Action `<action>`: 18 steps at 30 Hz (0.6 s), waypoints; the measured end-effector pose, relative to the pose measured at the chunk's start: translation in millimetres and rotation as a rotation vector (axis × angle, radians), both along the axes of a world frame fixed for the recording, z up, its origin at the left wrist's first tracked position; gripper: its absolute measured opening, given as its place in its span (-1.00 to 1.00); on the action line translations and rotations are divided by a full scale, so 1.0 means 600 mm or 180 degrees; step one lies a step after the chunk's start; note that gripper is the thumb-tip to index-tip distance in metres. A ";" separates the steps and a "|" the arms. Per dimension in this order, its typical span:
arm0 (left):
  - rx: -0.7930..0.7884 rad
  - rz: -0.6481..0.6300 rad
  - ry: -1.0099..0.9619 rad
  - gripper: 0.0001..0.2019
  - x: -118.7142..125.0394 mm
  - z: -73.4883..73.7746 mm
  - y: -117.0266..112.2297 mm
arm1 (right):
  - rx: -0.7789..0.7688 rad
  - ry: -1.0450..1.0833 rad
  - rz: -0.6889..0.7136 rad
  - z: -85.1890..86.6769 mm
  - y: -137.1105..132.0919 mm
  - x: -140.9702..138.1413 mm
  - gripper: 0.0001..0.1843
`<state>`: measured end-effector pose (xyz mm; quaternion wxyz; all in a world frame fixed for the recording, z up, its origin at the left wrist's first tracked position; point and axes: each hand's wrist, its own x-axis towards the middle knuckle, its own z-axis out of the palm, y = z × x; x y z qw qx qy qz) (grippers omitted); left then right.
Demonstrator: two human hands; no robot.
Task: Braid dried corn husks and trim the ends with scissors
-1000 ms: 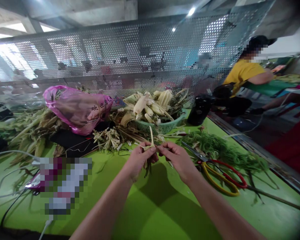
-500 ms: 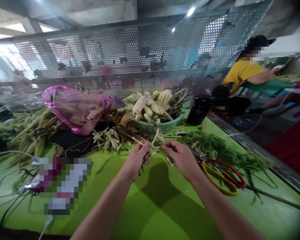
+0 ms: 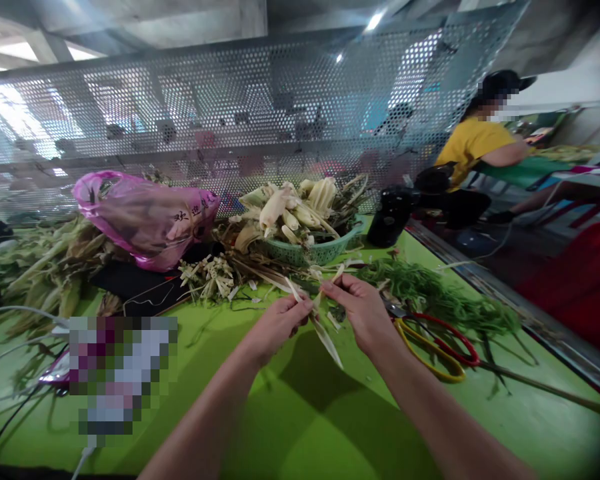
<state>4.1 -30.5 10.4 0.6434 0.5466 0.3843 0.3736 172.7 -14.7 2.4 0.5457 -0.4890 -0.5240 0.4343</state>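
Above the bright green table (image 3: 300,427), both my hands pinch a small piece of pale corn husk (image 3: 325,330). My left hand (image 3: 279,321) grips its left part with closed fingers, and a long pale strip hangs down and to the right from it. My right hand (image 3: 363,310) pinches the upper end, where a short strip sticks up. Just beyond my hands lie husk scraps (image 3: 210,277) and a green basket (image 3: 325,252) heaped with peeled pale cobs (image 3: 290,207).
Scissors with red and yellow handles (image 3: 437,340) lie right of my right hand beside green stalks (image 3: 440,297). A pink plastic bag (image 3: 145,217) and unpeeled corn (image 3: 40,260) sit at the left. A black bottle (image 3: 391,215) stands by the mesh screen. A person in yellow (image 3: 480,143) sits at the far right.
My hands have shifted the husk piece: a long pale strip that stood up a second ago now hangs down and to the right from my left hand. The view has panned slightly right.
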 end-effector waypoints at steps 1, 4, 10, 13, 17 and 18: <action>0.0066 0.0035 0.0063 -0.64 -0.001 -0.001 0.001 | 0.0104 -0.0221 -0.0026 0.000 0.002 0.005 -0.63; 0.0316 0.0151 0.0123 -0.71 -0.001 -0.007 0.004 | 0.0732 -0.1157 -0.0405 0.008 0.003 0.017 -0.49; 0.0597 0.0070 0.0271 -0.84 0.008 -0.024 0.005 | 0.1519 -0.2362 -0.0003 0.034 -0.017 0.008 -0.71; 0.0865 -0.0014 0.0452 -0.84 0.013 -0.031 0.004 | 0.1413 -0.2249 0.0273 0.031 -0.019 -0.004 -0.91; 0.1090 -0.0100 0.0751 -0.79 0.017 -0.025 0.000 | 0.1370 -0.1772 0.0171 0.024 -0.014 -0.007 -0.92; 0.1125 -0.0095 0.0827 -0.76 0.018 -0.022 -0.003 | 0.1345 -0.1657 0.0134 0.024 -0.013 -0.006 -0.92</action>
